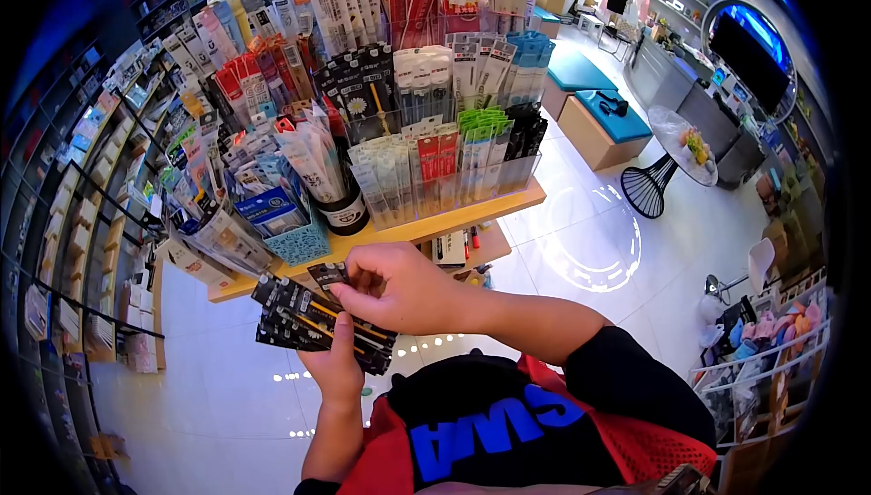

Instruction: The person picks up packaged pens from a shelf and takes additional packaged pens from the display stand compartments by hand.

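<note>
Black packets [308, 324] are in the person's hands, in front of the wooden shelf [490, 211] and a bit lower in the view. They make a fanned pile, and some have a yellow stripe down them. The left hand [332, 370] holds the pile from below, with its thumb pressed flat on top. Its other fingers are hidden under the pile, so I cannot tell how they bend. The right hand [392, 288] is bent over the top end of the pile. Its thumb and finger pinch near one small dark packet [325, 274], but I cannot tell if that one is loose from the rest.

On the shelf, just past the hands, sits a blue basket [299, 243] full of packs. Next to it is a black cup [347, 216] with a white picture on it. To the right of the cup is a clear rack [513, 177]. It has rows of packs in it, with red packs [437, 157], green-topped packs [485, 123] and more dark packs with a white flower [357, 87].

Farther off, well apart from the shelf, are a box seat with a blue top [626, 130] and a round table [667, 123]
</note>
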`<move>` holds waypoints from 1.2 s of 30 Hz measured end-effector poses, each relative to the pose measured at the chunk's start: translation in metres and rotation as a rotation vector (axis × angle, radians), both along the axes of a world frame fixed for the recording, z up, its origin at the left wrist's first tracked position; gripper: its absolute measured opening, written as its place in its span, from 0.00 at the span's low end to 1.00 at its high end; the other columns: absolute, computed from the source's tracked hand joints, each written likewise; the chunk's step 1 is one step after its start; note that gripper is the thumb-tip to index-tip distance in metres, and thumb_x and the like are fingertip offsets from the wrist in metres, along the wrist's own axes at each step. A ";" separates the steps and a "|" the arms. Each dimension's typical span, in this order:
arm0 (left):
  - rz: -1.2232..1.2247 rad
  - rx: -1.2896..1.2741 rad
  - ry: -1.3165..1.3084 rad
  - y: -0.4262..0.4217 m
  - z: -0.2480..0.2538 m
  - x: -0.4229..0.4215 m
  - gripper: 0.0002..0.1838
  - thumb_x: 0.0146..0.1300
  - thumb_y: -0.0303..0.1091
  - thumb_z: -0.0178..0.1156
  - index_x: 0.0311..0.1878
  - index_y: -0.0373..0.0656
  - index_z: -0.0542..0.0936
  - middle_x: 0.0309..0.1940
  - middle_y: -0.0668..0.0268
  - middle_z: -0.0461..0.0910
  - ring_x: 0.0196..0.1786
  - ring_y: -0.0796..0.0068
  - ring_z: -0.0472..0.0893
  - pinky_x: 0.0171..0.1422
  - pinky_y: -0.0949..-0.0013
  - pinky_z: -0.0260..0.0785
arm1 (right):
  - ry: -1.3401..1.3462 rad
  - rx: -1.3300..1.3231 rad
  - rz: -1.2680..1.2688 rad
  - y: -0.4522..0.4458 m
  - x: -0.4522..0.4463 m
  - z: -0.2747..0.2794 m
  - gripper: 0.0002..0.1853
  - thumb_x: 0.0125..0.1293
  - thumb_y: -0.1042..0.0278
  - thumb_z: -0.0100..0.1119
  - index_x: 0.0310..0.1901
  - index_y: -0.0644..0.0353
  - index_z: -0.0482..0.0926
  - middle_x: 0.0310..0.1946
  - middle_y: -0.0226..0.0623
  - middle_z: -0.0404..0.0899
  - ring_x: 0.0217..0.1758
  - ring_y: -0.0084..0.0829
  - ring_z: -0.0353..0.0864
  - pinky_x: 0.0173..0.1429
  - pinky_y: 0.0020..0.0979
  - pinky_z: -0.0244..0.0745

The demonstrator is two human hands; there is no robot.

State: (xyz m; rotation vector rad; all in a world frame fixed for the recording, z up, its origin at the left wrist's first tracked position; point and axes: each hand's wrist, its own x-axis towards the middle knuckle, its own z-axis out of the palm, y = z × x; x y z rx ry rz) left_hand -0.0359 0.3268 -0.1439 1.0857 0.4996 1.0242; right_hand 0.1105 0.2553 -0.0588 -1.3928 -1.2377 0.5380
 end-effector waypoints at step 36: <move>-0.225 -0.069 -0.061 0.081 -0.006 -0.078 0.18 0.70 0.27 0.62 0.59 0.36 0.70 0.43 0.55 0.79 0.44 0.62 0.83 0.53 0.47 0.83 | -0.146 0.505 -0.570 -0.014 0.070 0.110 0.09 0.74 0.70 0.63 0.49 0.66 0.83 0.38 0.38 0.87 0.37 0.25 0.86 0.44 0.28 0.84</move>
